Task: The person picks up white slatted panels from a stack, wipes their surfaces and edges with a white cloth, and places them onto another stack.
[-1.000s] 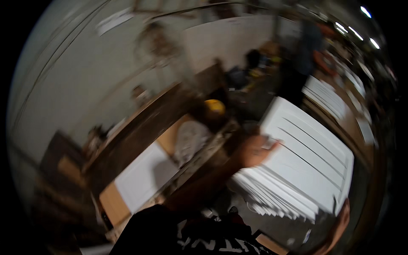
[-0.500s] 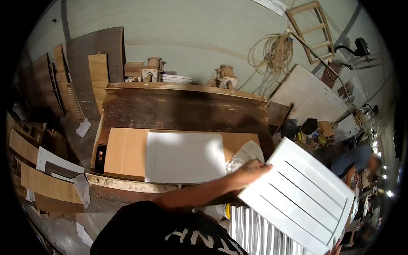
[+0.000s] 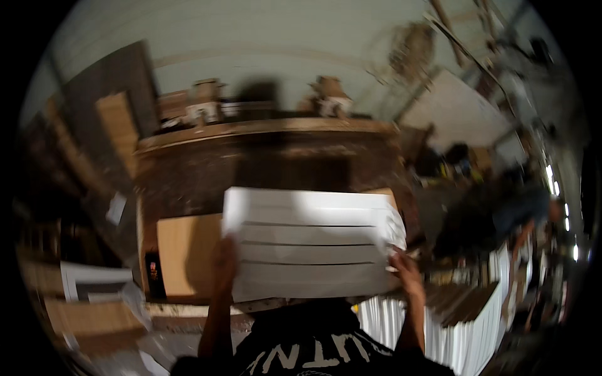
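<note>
Both arms come up from the bottom of the picture, 1 on each side of the body. The left hand (image 3: 224, 260) is raised in front of the chest, with its fingers curled closed around an edge. The right hand (image 3: 406, 276) is up at about the same height, fingers bent and gripping too. The forearms are bare and nearly upright, set well apart

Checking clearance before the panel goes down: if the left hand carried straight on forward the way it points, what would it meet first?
Probably the tan board lying on the workbench, just beyond the left hand gripping the white panel; depth is unclear in this blurred view.
</note>
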`<action>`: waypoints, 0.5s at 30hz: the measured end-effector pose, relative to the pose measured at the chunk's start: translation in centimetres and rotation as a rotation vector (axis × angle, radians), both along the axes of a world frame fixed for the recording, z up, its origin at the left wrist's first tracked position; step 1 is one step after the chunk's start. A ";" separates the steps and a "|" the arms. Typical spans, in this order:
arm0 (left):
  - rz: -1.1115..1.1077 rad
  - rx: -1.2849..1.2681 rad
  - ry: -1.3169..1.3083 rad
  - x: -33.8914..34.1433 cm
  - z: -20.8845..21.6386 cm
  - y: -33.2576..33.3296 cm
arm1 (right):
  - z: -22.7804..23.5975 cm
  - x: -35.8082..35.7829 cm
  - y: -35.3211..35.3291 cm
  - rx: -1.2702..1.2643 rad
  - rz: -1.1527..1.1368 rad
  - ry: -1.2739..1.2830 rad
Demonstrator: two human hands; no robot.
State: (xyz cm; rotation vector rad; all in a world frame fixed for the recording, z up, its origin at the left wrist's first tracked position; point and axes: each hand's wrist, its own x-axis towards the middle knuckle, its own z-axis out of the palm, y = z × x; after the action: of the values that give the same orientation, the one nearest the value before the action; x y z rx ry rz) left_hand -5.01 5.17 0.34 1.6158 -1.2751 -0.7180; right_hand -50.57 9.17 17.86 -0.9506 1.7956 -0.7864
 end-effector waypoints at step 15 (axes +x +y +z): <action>0.166 0.064 -0.736 4.5 -2.5 8.5 | -15.2 -5.0 -6.2 -0.382 -0.182 1.075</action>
State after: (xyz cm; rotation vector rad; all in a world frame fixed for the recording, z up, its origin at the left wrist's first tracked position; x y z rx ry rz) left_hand -0.55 13.64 -2.13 2.1060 -1.5974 -0.0376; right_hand -55.53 2.93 2.65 -1.6808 2.7259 -0.8060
